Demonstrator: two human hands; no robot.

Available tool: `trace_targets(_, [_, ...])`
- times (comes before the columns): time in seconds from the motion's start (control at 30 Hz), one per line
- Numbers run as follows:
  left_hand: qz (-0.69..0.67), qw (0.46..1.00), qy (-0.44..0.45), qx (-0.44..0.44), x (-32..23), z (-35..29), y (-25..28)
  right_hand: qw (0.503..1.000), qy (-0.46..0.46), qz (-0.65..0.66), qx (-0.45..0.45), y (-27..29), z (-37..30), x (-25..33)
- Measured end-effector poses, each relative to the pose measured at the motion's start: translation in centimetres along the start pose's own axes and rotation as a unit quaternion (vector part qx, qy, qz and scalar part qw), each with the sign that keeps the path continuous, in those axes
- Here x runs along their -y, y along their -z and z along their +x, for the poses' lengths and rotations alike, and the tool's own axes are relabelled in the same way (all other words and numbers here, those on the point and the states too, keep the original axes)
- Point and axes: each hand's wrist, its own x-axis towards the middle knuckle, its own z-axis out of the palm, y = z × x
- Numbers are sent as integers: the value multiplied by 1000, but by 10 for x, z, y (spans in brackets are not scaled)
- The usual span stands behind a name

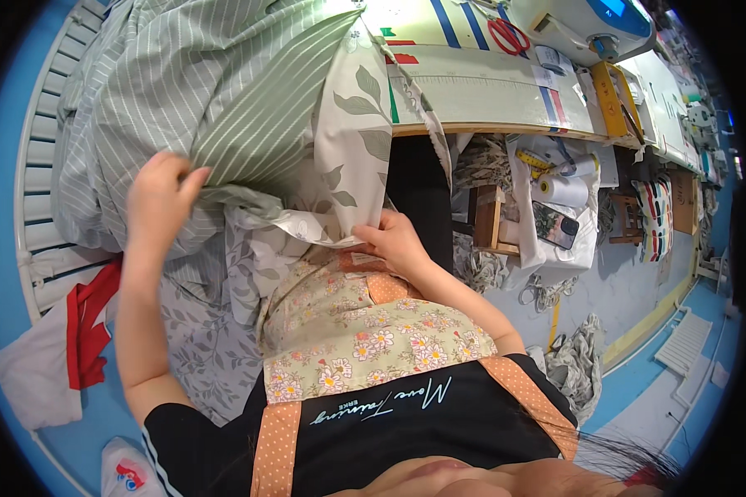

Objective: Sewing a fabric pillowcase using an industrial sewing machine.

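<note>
Both hands [162, 195] [398, 240] grip the striped fabric [224, 91], lying lengthwise left to right

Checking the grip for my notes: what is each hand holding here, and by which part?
Both hold fabric: the left hand grips the green striped cloth at a bunched fold, and the right hand pinches the leaf-print cloth at its lower edge.
</note>
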Motion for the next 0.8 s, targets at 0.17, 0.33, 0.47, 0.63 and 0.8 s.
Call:
trace_targets(0.17, [-140,970,-89,-177,-75,22,-50,988,-33,148,-9,-13,-6,13])
trace_targets(0.33, [-201,979,-26,11,-54,57,-6,964,245,-107,7,20,-54,42])
trace_targets(0.47, [-178,983,7,-37,-3,75,-14,932,254,-243,93,23,-64,33])
trace_targets(0.63, [-69,977,-138,-149,-8,87,-32,976,91,-199,22,18,-44,1])
trace_targets(0.8, [-188,917,-318,-150,-110,57,-14,922,238,-304,9,17,-28,-15])
